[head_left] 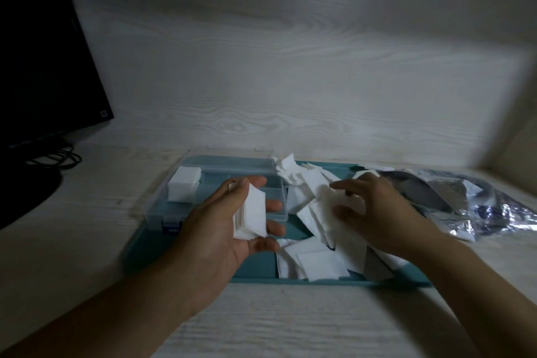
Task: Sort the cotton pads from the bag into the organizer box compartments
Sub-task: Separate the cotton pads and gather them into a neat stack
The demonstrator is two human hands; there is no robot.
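My left hand (229, 221) grips a stack of square white cotton pads (251, 216) in front of the clear organizer box (232, 174). The box sits on the left of a teal tray (151, 253), and its far-left compartment holds a pile of pads (183, 187). Loose cotton pads (313, 259) lie scattered over the right half of the tray. My right hand (374, 212) reaches into that heap and pinches a pad (328, 197). The silvery bag (476, 206) lies crumpled at the right, beyond the tray.
A dark monitor (43, 52) stands at the left with black cables (58, 158) on the pale wood-grain desk (290, 322). A wood-grain wall (290, 81) closes the back, close behind the tray.
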